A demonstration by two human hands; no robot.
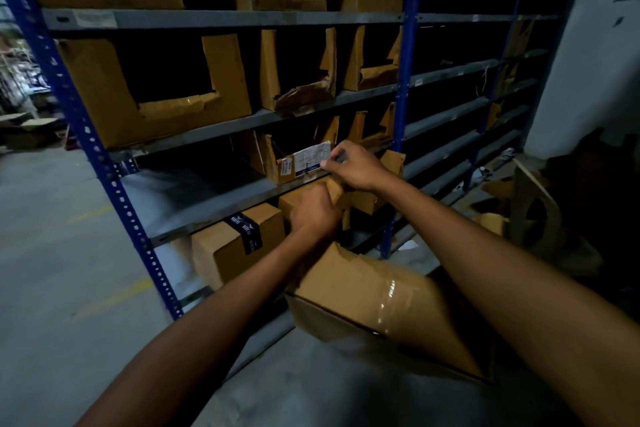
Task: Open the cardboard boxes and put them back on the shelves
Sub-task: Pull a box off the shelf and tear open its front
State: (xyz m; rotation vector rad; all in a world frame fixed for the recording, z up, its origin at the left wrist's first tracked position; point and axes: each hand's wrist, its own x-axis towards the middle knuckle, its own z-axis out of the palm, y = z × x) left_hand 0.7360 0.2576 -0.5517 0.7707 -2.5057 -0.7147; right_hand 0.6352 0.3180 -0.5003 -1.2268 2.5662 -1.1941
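Note:
I face a blue-and-grey metal shelf rack (221, 19) lined with cut-open cardboard boxes. My left hand (313, 211) grips the top edge of a small cardboard box (367, 201) just under a shelf edge. My right hand (356, 166) reaches over it, its fingers at the white label (311, 159) on a cut-open box (280, 166) standing on that shelf. A large taped cardboard box (377, 298) lies tilted below my forearms. To its left a sealed box with a dark tape band (239, 239) sits low in the rack.
A wide cut-open box (104, 94) fills the shelf at upper left. The shelf stretch (194, 191) left of the labelled box is bare. Grey concrete floor (52, 236) lies to the left. Cardboard scraps and a dark heap (540, 218) crowd the right.

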